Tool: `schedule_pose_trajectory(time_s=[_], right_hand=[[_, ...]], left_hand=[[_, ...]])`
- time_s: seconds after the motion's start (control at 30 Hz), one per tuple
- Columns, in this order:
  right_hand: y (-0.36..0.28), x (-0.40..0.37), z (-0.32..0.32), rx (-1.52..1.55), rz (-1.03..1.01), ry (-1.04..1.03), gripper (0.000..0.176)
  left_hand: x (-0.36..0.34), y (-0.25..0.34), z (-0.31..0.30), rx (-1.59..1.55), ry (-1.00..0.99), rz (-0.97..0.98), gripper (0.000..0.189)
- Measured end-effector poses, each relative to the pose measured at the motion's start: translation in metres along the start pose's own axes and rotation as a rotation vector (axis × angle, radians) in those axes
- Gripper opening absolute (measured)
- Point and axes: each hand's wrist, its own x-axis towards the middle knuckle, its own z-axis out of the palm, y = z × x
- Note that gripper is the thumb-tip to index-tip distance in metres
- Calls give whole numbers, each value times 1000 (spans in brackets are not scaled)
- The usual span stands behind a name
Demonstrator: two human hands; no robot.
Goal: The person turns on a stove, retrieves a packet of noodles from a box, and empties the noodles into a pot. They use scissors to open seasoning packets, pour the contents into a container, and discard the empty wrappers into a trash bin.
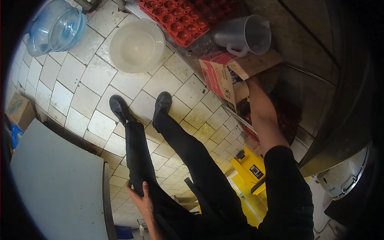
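My right forearm reaches into an open cardboard box with red and tan printing. The fingers of that hand are hidden inside the box, so I cannot see what they touch. A box flap lies above my wrist. Just beyond it, a clear plastic jug rests on its side on the shelf. My left hand rests on my left leg near the knee, its fingers and thumb apart and nothing in it.
Red egg trays sit on the shelf. A whitish basin and a blue water bottle stand on the tiled floor. Behind my right arm are a yellow plastic object and a metal pot. A grey surface is at left.
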Motion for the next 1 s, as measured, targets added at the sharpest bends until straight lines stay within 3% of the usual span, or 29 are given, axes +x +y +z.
schedule_pose_trajectory(time_s=[0.7,0.77,1.0], right_hand=[[-10,-1,-21,-57,90,80,79],[-14,-18,-15,-43,113,172,81],[-15,-153,-34,112,255,854,86]], left_hand=[[10,-4,6,-56,10,9,64],[5,-1,5,-64,-3,-9,64],[4,-27,-2,-15,-23,25,67]])
